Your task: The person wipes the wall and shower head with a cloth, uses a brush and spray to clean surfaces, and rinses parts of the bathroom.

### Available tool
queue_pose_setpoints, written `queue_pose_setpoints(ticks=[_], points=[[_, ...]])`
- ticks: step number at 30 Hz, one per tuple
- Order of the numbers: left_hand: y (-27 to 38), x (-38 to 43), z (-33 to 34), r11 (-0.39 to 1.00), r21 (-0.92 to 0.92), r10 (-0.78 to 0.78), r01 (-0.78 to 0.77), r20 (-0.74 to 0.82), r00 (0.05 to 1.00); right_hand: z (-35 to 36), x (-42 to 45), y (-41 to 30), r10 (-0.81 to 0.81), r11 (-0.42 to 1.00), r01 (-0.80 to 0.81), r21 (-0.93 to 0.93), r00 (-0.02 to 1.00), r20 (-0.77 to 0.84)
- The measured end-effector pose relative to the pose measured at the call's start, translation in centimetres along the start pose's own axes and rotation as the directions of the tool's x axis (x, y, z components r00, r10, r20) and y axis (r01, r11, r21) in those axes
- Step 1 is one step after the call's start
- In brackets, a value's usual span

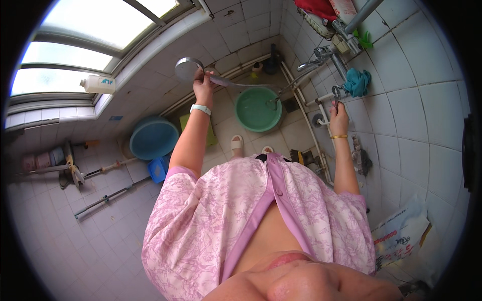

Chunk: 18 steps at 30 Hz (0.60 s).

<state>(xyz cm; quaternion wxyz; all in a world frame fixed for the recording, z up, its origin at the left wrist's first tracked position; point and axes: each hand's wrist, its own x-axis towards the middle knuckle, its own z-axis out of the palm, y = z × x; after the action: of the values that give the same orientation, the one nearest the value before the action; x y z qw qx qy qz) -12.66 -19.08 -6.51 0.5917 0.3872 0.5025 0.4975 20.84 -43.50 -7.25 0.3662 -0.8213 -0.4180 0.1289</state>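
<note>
My left hand (203, 89) is raised, with its fingers closed around the handle of a round chrome shower head (187, 67). From that handle a shower hose (254, 85) runs across the green plastic basin (241, 119) on the floor, then up towards the chrome mixer tap (323, 52) on the right wall. At the right wall, my right hand (339, 121) grips the lower end of a small chrome fitting (336, 94); whether it is a tap handle I cannot tell. Just above hangs a teal cloth (357, 82). No water spray shows.
A blue tub (153, 138) and a blue dustpan (158, 169) stand at the left, near a leaning pole (109, 198). White pipes (310, 128) run low along the right wall. A white bottle (98, 84) lies on the window sill. A wire rack (314, 22) hangs upper right.
</note>
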Motion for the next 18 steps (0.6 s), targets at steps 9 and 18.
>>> queue_pose_setpoints(ticks=[9,18], points=[[2.5,5.4,0.8,0.979,0.171,0.112,-0.111,0.006,0.994,-0.2,0.3,-0.3,0.026,1.000,-0.025,-0.010,0.999,0.029],[1.6,6.0,1.4,0.882,0.448,0.122,-0.144,0.078,0.989,0.2,-1.6,0.5,0.018,0.998,-0.019,0.065,1.000,0.012]])
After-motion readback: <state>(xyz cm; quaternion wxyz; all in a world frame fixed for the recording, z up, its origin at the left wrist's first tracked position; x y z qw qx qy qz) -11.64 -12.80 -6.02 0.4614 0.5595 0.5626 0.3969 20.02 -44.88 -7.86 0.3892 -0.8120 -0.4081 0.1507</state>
